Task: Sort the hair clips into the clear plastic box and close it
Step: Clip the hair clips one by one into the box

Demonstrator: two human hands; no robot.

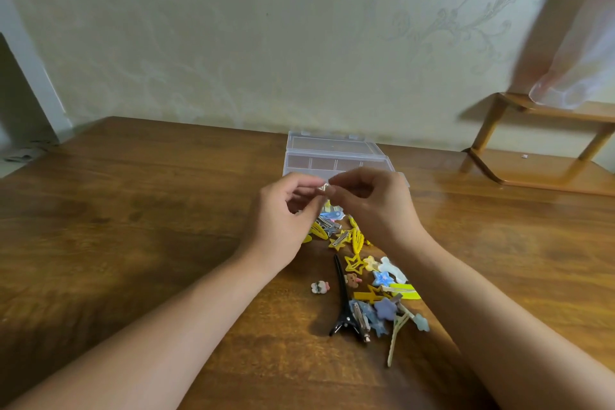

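Left hand (pixel 289 210): raised over the table, fingers curled, thumb and forefinger pinching the left end of a small silvery clip (pixel 322 189).
Right hand (pixel 371 201): meets the left at the same clip, fingertips pinching its right end; the other fingers are bent under the palm.
Clip: held between the two hands, off the table; too small and blurred to tell its shape.
Box (pixel 336 156): just beyond the grip, clear plastic, lid open and lying back toward the wall; the near row of compartments is partly hidden by the hands.
Pile (pixel 336 233): directly below and nearer than the grip, yellow, blue and silver clips heaped together.
Black clip (pixel 342 299): nearer still, long, lying lengthwise toward the person.
Loose clips (pixel 389 289): right of the black clip, stars and flowers in yellow, blue and purple, some overlapping.
Small charm clip (pixel 320 287): left of the black clip, apart from it.
Table (pixel 133 210): brown wood, under everything.
Shelf (pixel 539 143): wooden, far right of the grip, against the wall.
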